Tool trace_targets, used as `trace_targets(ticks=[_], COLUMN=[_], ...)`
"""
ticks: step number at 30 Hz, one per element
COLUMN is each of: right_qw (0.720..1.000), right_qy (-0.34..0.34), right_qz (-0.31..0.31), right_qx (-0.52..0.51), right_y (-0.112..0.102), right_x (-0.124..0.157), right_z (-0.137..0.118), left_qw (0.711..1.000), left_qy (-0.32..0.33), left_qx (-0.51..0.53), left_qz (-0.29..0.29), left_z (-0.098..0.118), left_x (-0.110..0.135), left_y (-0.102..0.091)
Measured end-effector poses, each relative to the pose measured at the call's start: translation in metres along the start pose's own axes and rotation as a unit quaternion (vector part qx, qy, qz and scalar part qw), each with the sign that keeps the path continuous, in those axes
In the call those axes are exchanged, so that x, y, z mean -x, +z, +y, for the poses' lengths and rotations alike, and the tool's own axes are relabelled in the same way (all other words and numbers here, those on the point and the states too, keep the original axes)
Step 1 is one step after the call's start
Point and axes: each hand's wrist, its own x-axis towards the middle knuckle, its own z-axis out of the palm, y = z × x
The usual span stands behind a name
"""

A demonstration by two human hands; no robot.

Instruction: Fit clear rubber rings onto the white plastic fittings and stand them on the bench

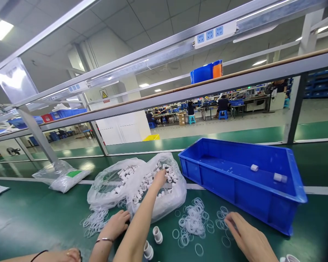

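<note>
My left hand (160,178) reaches into an open clear plastic bag (177,198) full of short white plastic fittings (146,182); its fingertips are hidden among them. My right hand (248,234) is low over the green table, thumb and forefinger pinched on a thin clear ring (222,222) at the edge of a few loose rings. Left of it lies a larger pile of clear rings (192,220). Two white fittings, one of them upright (157,235), stand near my left forearm. Another white fitting (289,258) is partly visible below my right hand.
A large blue bin (235,194) holding a few white pieces (254,167) stands at right. At left, a co-worker's hand with a bracelet (116,223) and another hand (71,254) rest near more rings (95,221). A sealed bag (68,180) lies behind. A shelf rail crosses above.
</note>
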Motion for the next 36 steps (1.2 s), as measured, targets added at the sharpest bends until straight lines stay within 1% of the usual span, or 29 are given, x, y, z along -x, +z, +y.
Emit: trace_targets(ticks=[1, 3, 5, 7, 8, 9, 10, 12, 13, 15, 17, 18, 19, 23, 24, 25, 26, 27, 30, 32, 34, 36], right_qw=[1.0, 1.0, 0.998, 0.993, 0.989, 0.986, 0.981, 0.974, 0.971, 0.966, 0.964, 0.963, 0.962, 0.956, 0.954, 0.952, 0.951, 0.952, 0.958, 0.96, 0.961, 0.96], right_qy=[0.005, 0.022, 0.047, 0.057, 0.053, 0.046, 0.038, 0.022, 0.015, 0.001, -0.01, -0.013, -0.016, -0.035, -0.044, -0.052, -0.058, -0.059, -0.039, -0.023, -0.009, 0.009], right_qz=[0.001, -0.004, -0.017, -0.036, -0.043, -0.049, -0.052, -0.061, -0.065, -0.076, -0.085, -0.089, -0.093, -0.114, -0.122, -0.128, -0.132, -0.132, -0.119, -0.114, -0.112, -0.109], right_qx=[-0.003, -0.018, -0.048, -0.098, -0.127, -0.156, -0.181, -0.218, -0.23, -0.246, -0.252, -0.253, -0.255, -0.269, -0.272, -0.274, -0.274, -0.271, -0.258, -0.254, -0.253, -0.259], right_y=[-0.002, -0.007, -0.013, -0.019, -0.022, -0.024, -0.026, -0.028, -0.029, -0.03, -0.032, -0.033, -0.035, -0.04, -0.041, -0.041, -0.04, -0.04, -0.038, -0.038, -0.039, -0.039], right_x=[0.0, 0.0, -0.001, -0.002, -0.003, -0.004, -0.005, -0.006, -0.006, -0.006, -0.005, -0.004, -0.003, -0.001, 0.0, 0.0, 0.0, 0.001, 0.0, -0.001, -0.002, -0.003], right_z=[-0.004, -0.014, -0.023, -0.032, -0.036, -0.039, -0.042, -0.046, -0.047, -0.05, -0.052, -0.054, -0.056, -0.064, -0.066, -0.067, -0.067, -0.067, -0.064, -0.061, -0.059, -0.058], left_qw=[1.0, 0.996, 0.988, 0.978, 0.969, 0.954, 0.932, 0.883, 0.863, 0.846, 0.84, 0.843, 0.852, 0.915, 0.923, 0.923, 0.916, 0.902, 0.831, 0.793, 0.775, 0.767], left_qy=[0.005, 0.019, 0.036, 0.052, 0.061, 0.069, 0.073, 0.062, 0.052, 0.031, 0.023, 0.024, 0.027, 0.045, 0.045, 0.038, 0.025, 0.009, -0.039, -0.046, -0.042, -0.033], left_qx=[0.026, 0.088, 0.148, 0.202, 0.239, 0.293, 0.354, 0.46, 0.493, 0.518, 0.523, 0.518, 0.503, 0.393, 0.376, 0.376, 0.395, 0.427, 0.55, 0.601, 0.623, 0.632], left_qz=[0.009, 0.021, 0.028, 0.03, 0.023, 0.009, -0.015, -0.072, -0.097, -0.125, -0.141, -0.143, -0.14, -0.083, -0.072, -0.068, -0.067, -0.068, -0.078, -0.088, -0.098, -0.106], left_z=[0.02, 0.066, 0.117, 0.166, 0.187, 0.205, 0.219, 0.237, 0.242, 0.245, 0.244, 0.243, 0.242, 0.242, 0.242, 0.242, 0.241, 0.241, 0.239, 0.24, 0.242, 0.245], left_x=[-0.003, -0.019, -0.04, -0.055, -0.057, -0.054, -0.047, -0.026, -0.016, 0.001, 0.008, 0.008, 0.008, 0.006, 0.006, 0.006, 0.006, 0.006, 0.005, 0.004, 0.003, 0.004], left_y=[0.001, 0.009, 0.023, 0.042, 0.051, 0.061, 0.07, 0.087, 0.095, 0.107, 0.116, 0.119, 0.12, 0.12, 0.121, 0.121, 0.123, 0.125, 0.132, 0.136, 0.137, 0.136])
